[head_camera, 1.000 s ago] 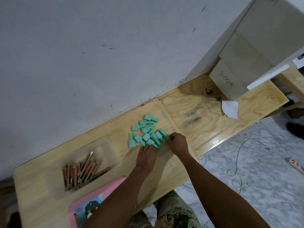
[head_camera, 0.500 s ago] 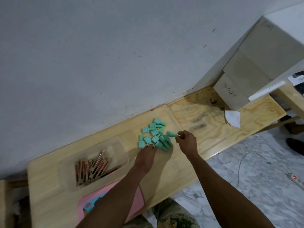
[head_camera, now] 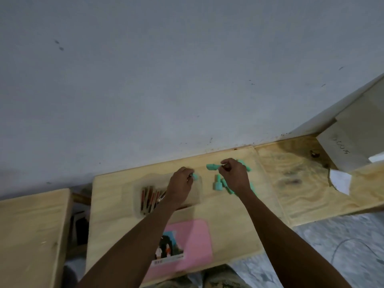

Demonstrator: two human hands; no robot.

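The pale plywood bench (head_camera: 228, 215) carries a pink picture mat (head_camera: 193, 242) at its near edge. Behind the mat is a clear plastic tray (head_camera: 136, 196) of red-brown sticks (head_camera: 149, 198). Loose mint-green plastic caps (head_camera: 218, 185) lie toward the far edge. The right hand (head_camera: 234, 177), above them, pinches one long green cap (head_camera: 212, 166). The left hand (head_camera: 179, 186), over the tray's far right corner, pinches a small green piece (head_camera: 195, 176).

Both bare forearms stretched forward, well apart. Left hand (head_camera: 179, 186) knuckles up, fingertips curled, pinching small green piece (head_camera: 195, 176). Right hand (head_camera: 234, 176) knuckles up, fingertips pinching longer green piece (head_camera: 212, 166).
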